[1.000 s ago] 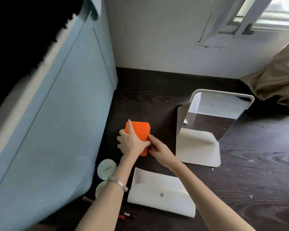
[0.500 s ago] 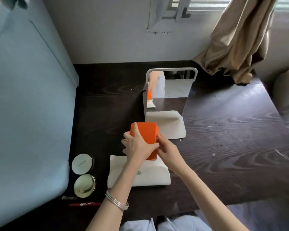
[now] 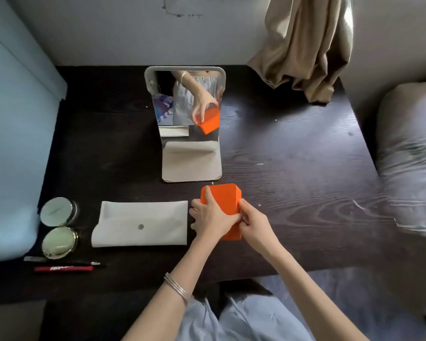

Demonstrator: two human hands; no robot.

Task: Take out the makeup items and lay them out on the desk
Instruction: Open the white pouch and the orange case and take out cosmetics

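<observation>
Orange pouch (image 3: 225, 200) shifted right off white pouch (image 3: 143, 223), now before mirror (image 3: 190, 134) on tabletop (image 3: 293, 168), left hand (image 3: 208, 219) grip wrapped over it, right hand (image 3: 255, 223) pinching its edge.

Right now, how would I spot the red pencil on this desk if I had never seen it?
Start at the dark wooden desk and go to its near left corner, beside the pale blue panel. Below the two round compacts lie a few thin sticks; the red pencil is the nearest one, the only red one, with white lettering along it.
</observation>
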